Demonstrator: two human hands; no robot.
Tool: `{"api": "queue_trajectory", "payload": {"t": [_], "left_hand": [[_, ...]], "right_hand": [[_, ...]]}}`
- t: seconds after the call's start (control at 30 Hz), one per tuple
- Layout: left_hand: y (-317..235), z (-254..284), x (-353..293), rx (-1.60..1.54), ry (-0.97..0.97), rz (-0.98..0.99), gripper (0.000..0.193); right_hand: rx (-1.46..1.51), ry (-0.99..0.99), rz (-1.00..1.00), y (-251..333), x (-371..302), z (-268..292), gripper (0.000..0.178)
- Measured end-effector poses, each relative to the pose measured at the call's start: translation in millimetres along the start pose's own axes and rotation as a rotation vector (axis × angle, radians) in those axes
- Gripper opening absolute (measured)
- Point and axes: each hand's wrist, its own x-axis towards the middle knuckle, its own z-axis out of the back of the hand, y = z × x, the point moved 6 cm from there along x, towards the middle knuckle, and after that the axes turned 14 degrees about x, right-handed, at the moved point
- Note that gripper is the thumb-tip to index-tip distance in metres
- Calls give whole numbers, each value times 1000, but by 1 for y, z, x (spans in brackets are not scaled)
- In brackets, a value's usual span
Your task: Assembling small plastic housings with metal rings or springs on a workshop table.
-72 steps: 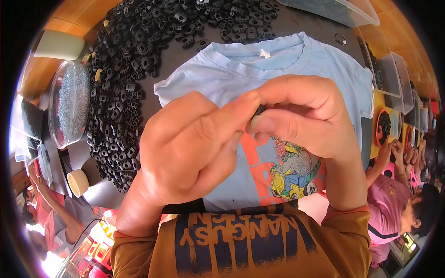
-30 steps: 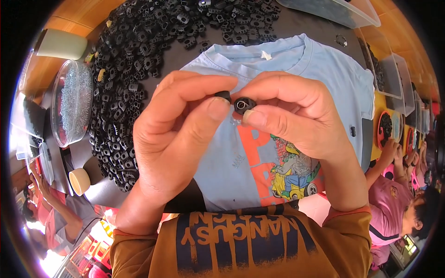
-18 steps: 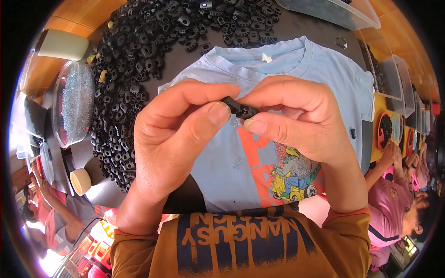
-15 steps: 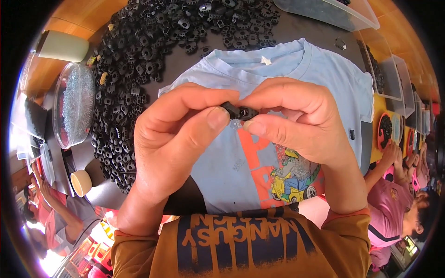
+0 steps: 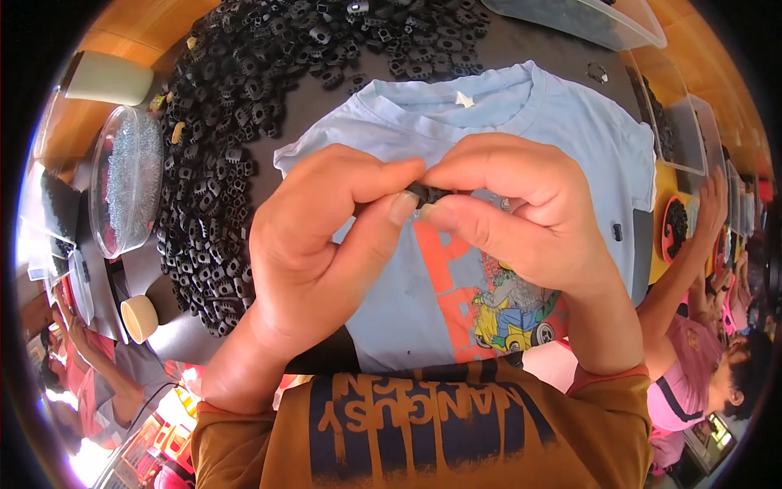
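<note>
Over a pale blue T-shirt (image 5: 375, 301) spread flat on the table, my two hands meet fingertip to fingertip. Between them is a small black plastic hair claw clip (image 5: 424, 196), mostly covered by the fingers. My left hand (image 5: 314, 228) pinches its left end with thumb and forefinger. The thumb and forefinger of my right hand (image 5: 529, 212) close on its other end. Whether the clip is one part or two joined halves cannot be made out. A single black piece (image 5: 617, 232) lies on the right of the shirt.
A big heap of black clip pieces (image 5: 212, 204) curves round the far and left sides. Beside it stand a clear round tub (image 5: 102, 183) of tiny silvery springs and a cream cup (image 5: 139, 319). Clear bins (image 5: 586, 20) line the back right. People work at both sides.
My left hand has shifted slightly right, bringing the fingertips closer together and hiding more of the clip. At the right, another person's arm has reached forward toward the bins.
</note>
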Motion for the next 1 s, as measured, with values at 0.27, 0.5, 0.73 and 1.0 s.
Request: {"api": "queue_trajectory", "payload": {"t": [0.27,0.5,0.73,1.0], "left_hand": [[9,-3,-2,-65,65,165,20],[-7,-1,-4,197,-51,-153,27],[-21,-8,-9,376,-142,-386,51],[-14,-11,-12,485,-224,-527,53]], "right_hand": [[7,-117,-45,-3,-3,-2,11],[121,-114,-180,-7,-6,-4,14],[594,-229,-220,-12,-10,-8,15],[476,-224,-274,-15,-8,-3,15]]}}
